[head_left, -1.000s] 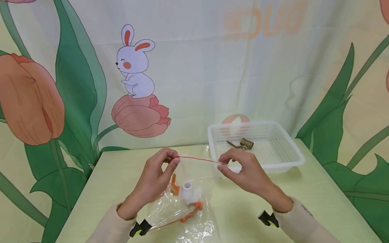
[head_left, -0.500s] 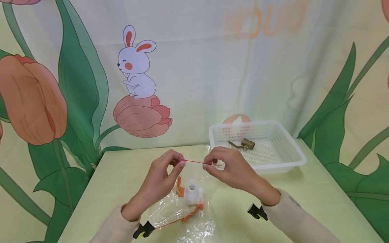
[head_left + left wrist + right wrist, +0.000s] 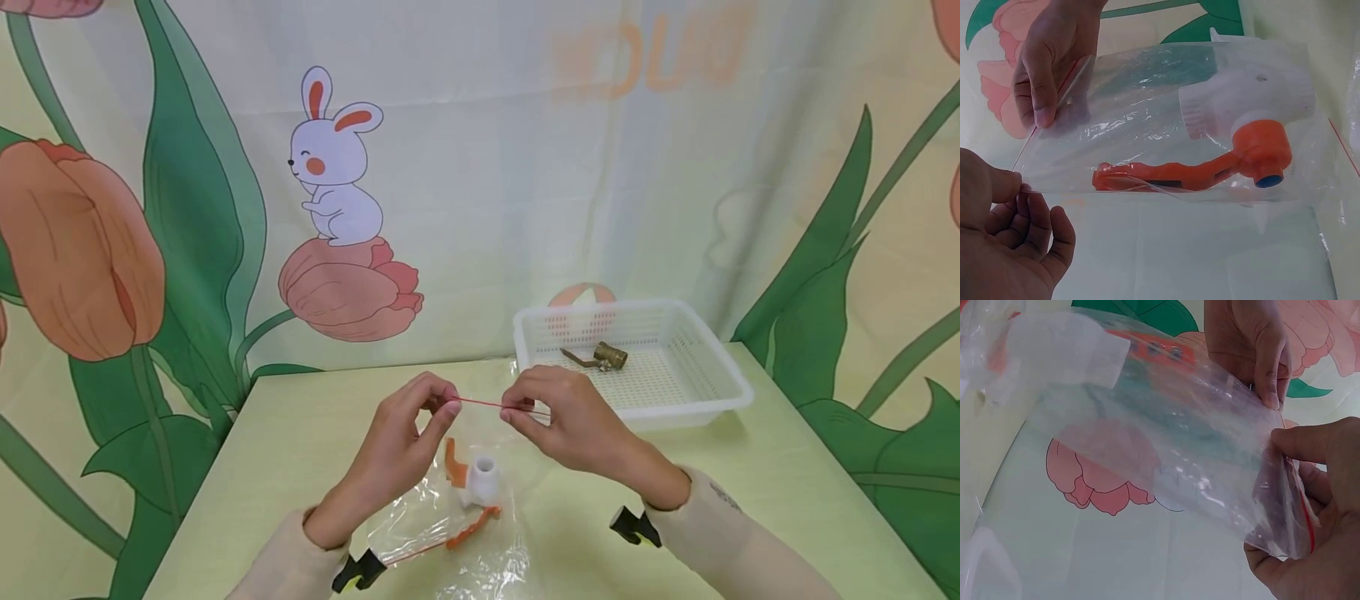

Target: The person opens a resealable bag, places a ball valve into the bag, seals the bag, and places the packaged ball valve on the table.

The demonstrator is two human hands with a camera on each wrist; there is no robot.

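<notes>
Both hands hold up a clear zip bag point(image 3: 1135, 119) by its red seal strip point(image 3: 480, 403), over the middle of the table. My left hand point(image 3: 401, 437) pinches the strip between thumb and fingers; a short way along it, my right hand point(image 3: 573, 421) pinches it too. Inside the bag hangs a white plastic ball valve point(image 3: 1247, 94) with an orange lever handle point(image 3: 1179, 175). The left wrist view shows the valve at the bag's far end, away from the fingers. Below the hands lies another clear bag point(image 3: 483, 575) with a second orange handle point(image 3: 472, 531) in it.
A white perforated basket point(image 3: 723, 392) stands at the back right, just behind the right hand. In it lies a brass ball valve point(image 3: 610, 357) with a lever. A printed cloth point(image 3: 480, 208) hangs behind the pale green table point(image 3: 795, 500).
My right hand has slid left along the seal strip, closer to my left hand, mostly in the first half second. The left hand and the hanging valve have shifted slightly right.
</notes>
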